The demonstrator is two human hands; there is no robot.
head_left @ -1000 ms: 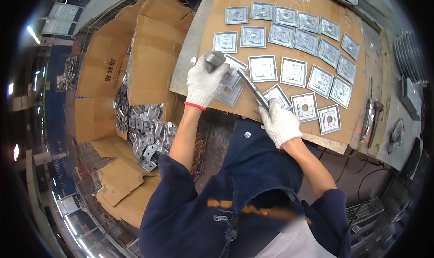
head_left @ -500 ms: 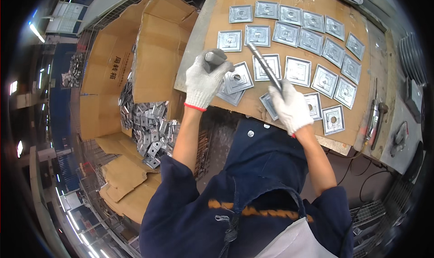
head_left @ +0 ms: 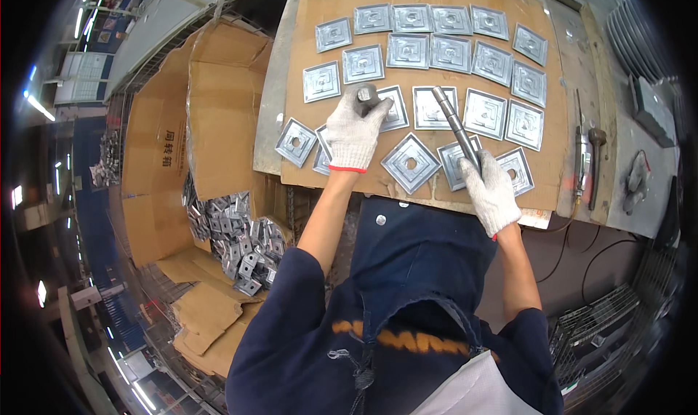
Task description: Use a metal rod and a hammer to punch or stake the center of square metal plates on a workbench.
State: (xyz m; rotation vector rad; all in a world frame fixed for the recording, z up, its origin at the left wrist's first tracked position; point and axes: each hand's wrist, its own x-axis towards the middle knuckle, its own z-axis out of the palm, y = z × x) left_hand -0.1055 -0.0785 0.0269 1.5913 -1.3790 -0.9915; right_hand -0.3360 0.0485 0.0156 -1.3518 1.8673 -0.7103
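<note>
The metal rod slants above the near half of the cardboard sheet, and whether it touches the plates below cannot be told. The right hand, gloved, is clamped around its lower end at the sheet's near edge. Well apart from it, over the sheet's left part, the gloved left hand has curled fingers; I cannot tell whether they grip anything. Square metal plates lie in uneven rows across the sheet, several near its closest edge showing round holes. Right of the sheet are a hammer-like tool and a grey glove-like item. Left of it, a cardboard box contains heaped metal brackets.
</note>
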